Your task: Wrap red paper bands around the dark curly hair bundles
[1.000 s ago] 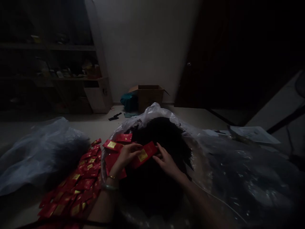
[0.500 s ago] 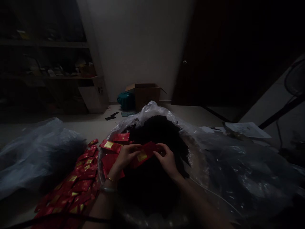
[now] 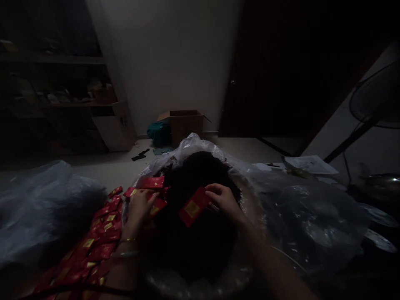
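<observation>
My right hand (image 3: 225,203) pinches a red packet (image 3: 194,206) by its upper right corner, over a dark heap (image 3: 200,175) of loose material. The packet is flat and bears a gold label. A small pale strip (image 3: 213,207) shows under my right fingers; its kind is unclear. At the left rim, my left hand (image 3: 140,206) has its fingers curled on another red packet (image 3: 158,205) with a gold patch. More red packets (image 3: 151,182) lie around that hand. Clear plastic sheeting (image 3: 195,143) lines the edge around the heap.
A pile of red packets (image 3: 103,250) lies at the left, beside a bulky plastic bag (image 3: 46,208). Plastic sheeting (image 3: 312,225) spreads at the right. Behind stand an open cardboard box (image 3: 186,125), a teal bundle (image 3: 159,133), a shelf unit (image 3: 121,125) and a fan (image 3: 375,98).
My left hand has let go of the red packet both hands held and moved left onto the others. My right hand keeps that packet, now tilted more steeply. The view has turned slightly right.
</observation>
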Action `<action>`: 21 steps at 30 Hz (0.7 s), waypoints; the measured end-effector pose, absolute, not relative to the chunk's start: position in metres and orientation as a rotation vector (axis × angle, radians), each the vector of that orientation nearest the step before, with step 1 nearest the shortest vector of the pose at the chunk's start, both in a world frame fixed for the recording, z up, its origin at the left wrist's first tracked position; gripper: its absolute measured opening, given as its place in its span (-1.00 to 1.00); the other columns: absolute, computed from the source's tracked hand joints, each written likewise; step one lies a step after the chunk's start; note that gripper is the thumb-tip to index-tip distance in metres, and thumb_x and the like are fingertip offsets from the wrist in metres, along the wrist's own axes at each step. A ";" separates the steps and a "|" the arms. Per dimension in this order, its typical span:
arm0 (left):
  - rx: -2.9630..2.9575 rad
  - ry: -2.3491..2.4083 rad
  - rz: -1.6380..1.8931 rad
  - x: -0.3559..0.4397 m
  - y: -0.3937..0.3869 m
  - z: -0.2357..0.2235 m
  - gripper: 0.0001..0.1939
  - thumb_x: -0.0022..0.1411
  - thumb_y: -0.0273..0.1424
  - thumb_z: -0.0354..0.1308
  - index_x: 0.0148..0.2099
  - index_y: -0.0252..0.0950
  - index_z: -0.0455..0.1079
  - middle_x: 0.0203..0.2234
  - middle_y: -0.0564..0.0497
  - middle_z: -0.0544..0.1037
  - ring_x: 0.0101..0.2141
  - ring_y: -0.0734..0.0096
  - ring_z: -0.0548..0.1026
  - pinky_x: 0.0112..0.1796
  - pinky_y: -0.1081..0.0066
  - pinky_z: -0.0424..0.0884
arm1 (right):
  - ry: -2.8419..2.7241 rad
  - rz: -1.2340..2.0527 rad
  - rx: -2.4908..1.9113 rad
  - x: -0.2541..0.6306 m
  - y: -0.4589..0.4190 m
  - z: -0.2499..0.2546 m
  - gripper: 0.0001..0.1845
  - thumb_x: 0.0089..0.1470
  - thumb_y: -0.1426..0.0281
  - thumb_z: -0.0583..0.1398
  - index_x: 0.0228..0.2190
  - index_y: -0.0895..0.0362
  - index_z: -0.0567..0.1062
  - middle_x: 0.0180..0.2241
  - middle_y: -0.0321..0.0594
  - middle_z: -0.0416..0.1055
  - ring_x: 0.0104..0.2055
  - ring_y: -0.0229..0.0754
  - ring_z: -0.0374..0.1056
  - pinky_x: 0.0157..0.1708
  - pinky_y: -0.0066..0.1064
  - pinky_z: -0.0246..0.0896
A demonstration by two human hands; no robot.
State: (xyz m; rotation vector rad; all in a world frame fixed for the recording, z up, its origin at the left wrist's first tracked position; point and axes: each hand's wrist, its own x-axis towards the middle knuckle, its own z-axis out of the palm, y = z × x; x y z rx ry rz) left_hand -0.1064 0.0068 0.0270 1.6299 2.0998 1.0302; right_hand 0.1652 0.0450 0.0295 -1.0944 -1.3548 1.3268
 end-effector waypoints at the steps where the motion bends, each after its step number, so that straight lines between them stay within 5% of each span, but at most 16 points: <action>1: 1.614 1.964 1.099 -0.097 0.007 0.028 -0.70 0.03 -0.24 0.15 -0.24 -0.30 0.52 -0.24 -0.12 0.59 -0.15 0.15 0.49 -0.16 0.31 0.38 | -1.373 1.345 -1.091 0.164 0.043 0.030 -0.74 -0.23 0.29 0.28 -0.43 0.18 0.50 -0.45 -0.25 0.47 -0.51 -0.26 0.32 -0.56 -0.45 0.25; 4: 1.556 1.433 1.043 -0.059 0.005 0.024 -0.55 0.03 -0.21 0.14 -0.04 -0.30 0.44 -0.21 -0.07 0.58 -0.21 0.23 0.50 -0.24 0.37 0.40 | -1.455 1.342 -1.086 0.156 0.039 0.026 -0.75 -0.15 0.33 0.23 -0.35 0.17 0.52 -0.36 -0.21 0.50 -0.43 -0.20 0.39 -0.49 -0.40 0.30; 7: 1.533 1.311 0.935 -0.026 0.001 0.014 -0.63 0.05 -0.19 0.10 -0.30 -0.39 0.52 -0.46 -0.03 0.58 -0.43 0.31 0.47 -0.45 0.45 0.34 | -1.627 1.081 -1.050 0.151 0.037 0.020 -0.70 -0.08 0.42 0.18 -0.23 0.15 0.52 -0.26 -0.16 0.49 -0.24 -0.12 0.40 -0.28 -0.30 0.35; 15: 1.314 1.287 1.205 -0.009 0.001 0.007 -0.63 -0.05 -0.13 0.17 -0.42 -0.38 0.50 -0.57 0.04 0.51 -0.50 0.40 0.38 -0.49 0.50 0.26 | -1.953 0.256 -0.813 0.144 0.037 -0.001 -0.60 0.14 0.49 0.03 0.01 0.07 0.39 -0.06 -0.07 0.37 -0.02 -0.10 0.30 -0.03 -0.21 0.26; 21: 1.395 1.292 1.180 -0.002 -0.004 0.007 -0.63 0.02 -0.15 0.13 -0.35 -0.38 0.52 -0.52 0.01 0.54 -0.47 0.39 0.39 -0.44 0.49 0.27 | -1.945 0.053 -0.930 0.148 0.033 0.007 -0.84 0.11 0.40 0.14 -0.27 0.14 0.49 -0.30 -0.08 0.38 -0.19 -0.07 0.26 -0.20 -0.21 0.26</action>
